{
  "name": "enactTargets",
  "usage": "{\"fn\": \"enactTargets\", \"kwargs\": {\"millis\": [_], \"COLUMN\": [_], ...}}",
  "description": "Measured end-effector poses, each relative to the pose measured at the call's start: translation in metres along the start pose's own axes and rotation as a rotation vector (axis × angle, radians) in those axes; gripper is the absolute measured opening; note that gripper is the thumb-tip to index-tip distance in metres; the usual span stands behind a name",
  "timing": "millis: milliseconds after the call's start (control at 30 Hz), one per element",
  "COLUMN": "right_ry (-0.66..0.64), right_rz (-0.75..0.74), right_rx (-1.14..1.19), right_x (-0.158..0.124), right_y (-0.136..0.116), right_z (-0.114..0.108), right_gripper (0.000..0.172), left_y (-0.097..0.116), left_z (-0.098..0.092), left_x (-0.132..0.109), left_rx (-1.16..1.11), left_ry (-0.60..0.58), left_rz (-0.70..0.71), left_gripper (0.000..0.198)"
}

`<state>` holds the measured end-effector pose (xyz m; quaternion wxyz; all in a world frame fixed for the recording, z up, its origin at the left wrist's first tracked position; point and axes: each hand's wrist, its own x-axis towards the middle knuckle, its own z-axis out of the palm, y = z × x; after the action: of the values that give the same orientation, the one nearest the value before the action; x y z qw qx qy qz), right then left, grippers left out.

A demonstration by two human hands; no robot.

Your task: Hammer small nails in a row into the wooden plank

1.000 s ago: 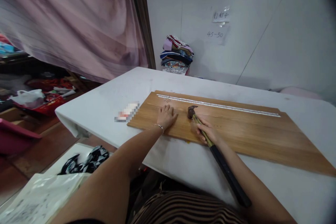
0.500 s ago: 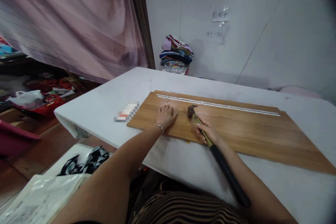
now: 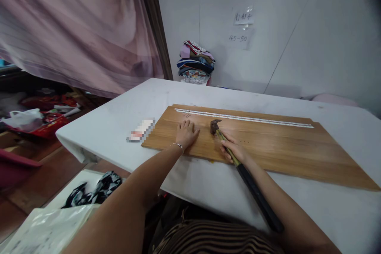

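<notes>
My left hand lies on the brown wooden board near its left end, fingers somewhat spread. Just beyond the fingertips are a few thin nails. My right hand is wrapped round the shaft of a claw hammer, well up toward the head. The rusty hammer head hovers at or just above the board, to the right of my left hand; I cannot tell whether it touches. A measuring strip, white with markings, runs along the board's far side. Small dark specks show right of the hammer.
The board rests on a white-covered table. A pixelated object lies left of the board. Folded clothes are stacked by the wall. A pink curtain hangs at left. Patterned cloth and a plastic package sit low at left.
The view has shifted slightly, so most things sit a little further left. Both hands keep nearly the same place over the board, and the hammer stays in my right hand.
</notes>
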<state>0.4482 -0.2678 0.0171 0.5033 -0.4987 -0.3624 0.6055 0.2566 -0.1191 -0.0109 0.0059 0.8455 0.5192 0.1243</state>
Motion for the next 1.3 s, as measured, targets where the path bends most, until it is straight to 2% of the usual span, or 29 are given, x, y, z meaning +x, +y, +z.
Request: {"fn": "enactTargets", "kwargs": {"millis": [167,1300], "right_ry": [-0.028,-0.006], "right_rz": [-0.005,0.002], "right_rx": [0.014,-0.001], "right_x": [0.0018,0.0022], "right_y": [0.0019,0.0011], "right_z": [-0.0011,-0.0015], "right_gripper": [0.089,0.087], "left_y": [-0.0001,0.0003], "left_z": [0.0003,-0.0002], "left_x": [0.0004,-0.0006], "left_rx": [0.005,0.010], "left_ry": [-0.001,0.014], "left_rz": [0.000,0.005], "left_gripper": [0.032,0.032]}}
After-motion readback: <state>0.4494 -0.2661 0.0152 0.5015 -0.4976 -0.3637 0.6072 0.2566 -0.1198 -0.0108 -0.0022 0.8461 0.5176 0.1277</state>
